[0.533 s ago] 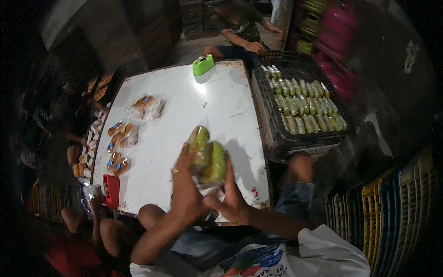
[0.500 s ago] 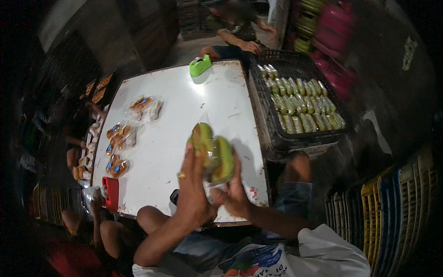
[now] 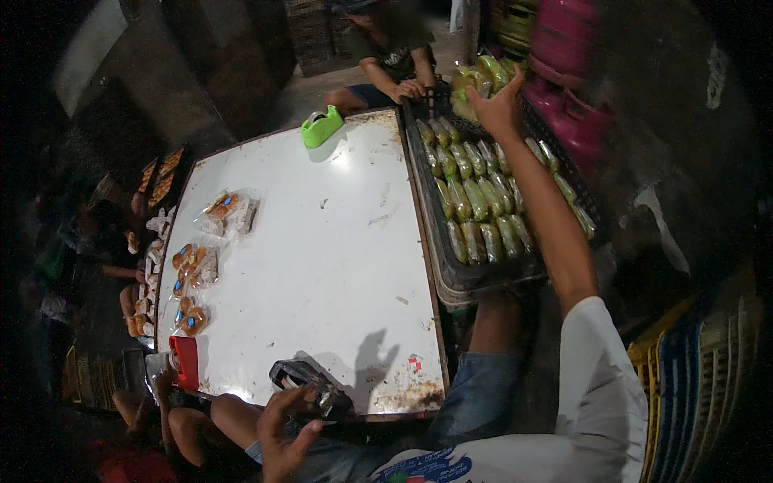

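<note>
My right hand (image 3: 501, 109) is stretched out over the far end of a black crate (image 3: 459, 278), its fingers closed on a clear bag of green bread rolls (image 3: 475, 84). Rows of similar wrapped green rolls (image 3: 475, 199) lie in the crate below. At the table's near edge, my left hand (image 3: 282, 439) holds nothing that I can see, with thumb and fingers apart. Just beyond its fingertips stands a black tape dispenser (image 3: 302, 374), partly hidden by the hand.
On the white table (image 3: 314, 258) lie bagged brown buns (image 3: 193, 266), a green tape dispenser (image 3: 322, 126) and a red one (image 3: 185, 362). A person (image 3: 394, 60) sits beyond the far edge; others work at left. Pink gas cylinders (image 3: 564, 121) and stacked crates (image 3: 668, 378) stand at right.
My right hand has carried the bagged green rolls from above the table to the crate's far end. My left hand has let go and dropped back beside the black dispenser.
</note>
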The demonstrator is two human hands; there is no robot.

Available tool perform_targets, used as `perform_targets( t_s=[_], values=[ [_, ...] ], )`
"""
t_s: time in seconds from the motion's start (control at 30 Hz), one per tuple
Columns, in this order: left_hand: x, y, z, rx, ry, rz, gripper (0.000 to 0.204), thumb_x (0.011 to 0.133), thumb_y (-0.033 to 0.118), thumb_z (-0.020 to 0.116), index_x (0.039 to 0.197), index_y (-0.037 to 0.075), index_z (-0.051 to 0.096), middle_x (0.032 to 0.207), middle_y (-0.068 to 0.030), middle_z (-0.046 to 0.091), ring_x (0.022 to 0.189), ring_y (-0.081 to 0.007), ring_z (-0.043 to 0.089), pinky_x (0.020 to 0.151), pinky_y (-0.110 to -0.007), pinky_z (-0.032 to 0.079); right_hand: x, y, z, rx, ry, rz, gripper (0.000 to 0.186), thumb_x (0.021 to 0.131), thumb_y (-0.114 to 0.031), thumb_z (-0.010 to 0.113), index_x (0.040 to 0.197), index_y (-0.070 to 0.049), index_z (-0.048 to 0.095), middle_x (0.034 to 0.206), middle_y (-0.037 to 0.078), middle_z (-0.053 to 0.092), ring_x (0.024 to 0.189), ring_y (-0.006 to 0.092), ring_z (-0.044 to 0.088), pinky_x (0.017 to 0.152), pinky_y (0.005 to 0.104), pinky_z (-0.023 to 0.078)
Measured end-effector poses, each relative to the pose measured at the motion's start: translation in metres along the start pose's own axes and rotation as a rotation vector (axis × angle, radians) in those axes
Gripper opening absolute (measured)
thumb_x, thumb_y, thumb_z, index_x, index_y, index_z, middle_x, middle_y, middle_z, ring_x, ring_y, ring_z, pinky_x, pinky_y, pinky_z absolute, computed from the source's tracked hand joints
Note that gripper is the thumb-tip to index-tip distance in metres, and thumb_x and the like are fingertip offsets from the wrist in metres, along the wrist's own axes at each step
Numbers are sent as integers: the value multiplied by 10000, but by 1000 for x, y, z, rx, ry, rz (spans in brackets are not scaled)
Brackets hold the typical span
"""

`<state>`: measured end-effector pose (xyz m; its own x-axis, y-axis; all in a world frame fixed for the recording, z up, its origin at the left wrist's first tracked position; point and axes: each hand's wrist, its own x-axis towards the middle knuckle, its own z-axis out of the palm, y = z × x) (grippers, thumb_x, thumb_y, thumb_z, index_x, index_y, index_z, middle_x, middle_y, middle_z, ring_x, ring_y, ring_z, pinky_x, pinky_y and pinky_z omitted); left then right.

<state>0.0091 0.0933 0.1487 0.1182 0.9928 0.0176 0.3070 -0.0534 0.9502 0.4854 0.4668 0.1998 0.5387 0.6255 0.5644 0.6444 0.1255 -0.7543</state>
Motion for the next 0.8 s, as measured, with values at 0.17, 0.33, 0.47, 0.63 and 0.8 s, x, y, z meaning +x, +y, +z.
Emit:
perform_targets(
  t_s=[0.17,0.33,0.47,0.63,0.8],
  values=[
    [-58,-2,-19,9,265,-244,376,948,-3,635,1314,-61,574,1258,-166,640,1167,-258,603,1012,-375,472,72,161,78,-564,-166,0,1145,827,-535,750,1561,22,69,1440,336,454,1293,458,505,1082,477,428],
    [-95,-6,-35,17,472,-282,336,959,38,662,1275,-69,617,1227,-148,672,1135,-229,627,999,-344,478,48,171,95,-719,-875,-56,642,965,-440,547,1381,48,514,1415,279,524,1307,435,502,1106,504,397],
    [-71,-6,-59,227,280,-161,416,933,64,672,1321,-31,557,1242,-144,631,1173,-253,592,1032,-381,464,24,165,41,-492,-352,-292,541,980,-412,583,1259,52,604,1233,250,648,1191,385,607,1034,467,454],
    [-21,8,-55,482,141,226,387,833,99,748,1179,-38,643,1058,-176,696,1028,-269,662,919,-373,499,-87,57,-116,-236,-704,-90,678,971,-531,557,1342,37,546,1322,260,579,1265,398,541,1091,482,399],
    [33,40,-34,486,-238,364,416,829,139,781,1191,-20,652,1097,-163,708,1033,-284,678,915,-384,515,-188,60,-187,-599,-789,-40,1021,896,-778,462,1503,37,358,1571,313,286,1482,421,269,1211,510,207]
  ],
)
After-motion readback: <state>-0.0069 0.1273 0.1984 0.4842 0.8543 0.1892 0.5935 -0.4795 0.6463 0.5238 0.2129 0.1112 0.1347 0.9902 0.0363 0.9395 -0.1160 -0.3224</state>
